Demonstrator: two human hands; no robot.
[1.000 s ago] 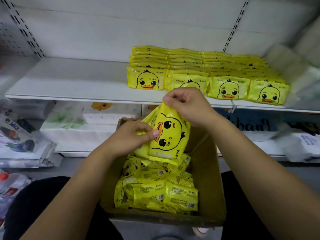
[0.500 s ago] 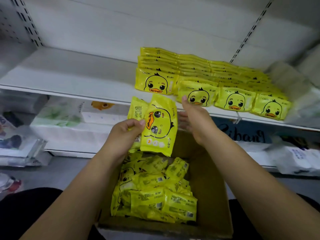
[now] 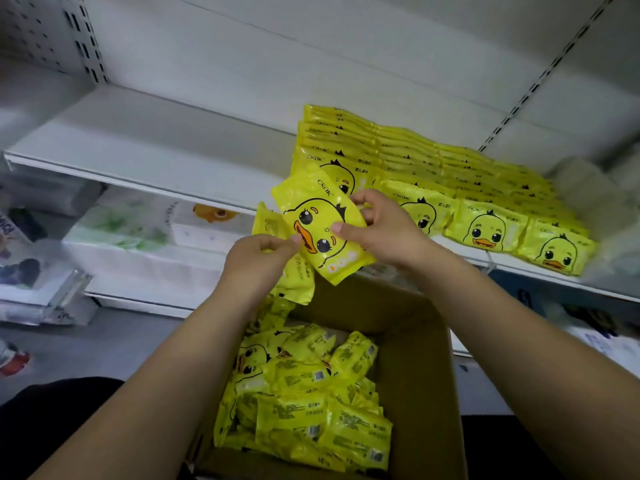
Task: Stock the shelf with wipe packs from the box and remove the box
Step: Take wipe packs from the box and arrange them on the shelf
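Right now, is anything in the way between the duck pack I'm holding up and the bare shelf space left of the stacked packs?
Nothing visible does. The pack in your right hand hangs before the shelf edge, and the board left of the stacked rows is bare.

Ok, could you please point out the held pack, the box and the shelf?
held pack (image 3: pixel 317 211): head view, its printed duck face.
box (image 3: pixel 417 379): head view, bare inner right wall.
shelf (image 3: pixel 156 140): head view, bare left part.

"ckak" on the held wipe pack (image 3: pixel 318 226) and the shelved packs (image 3: pixel 485 230)
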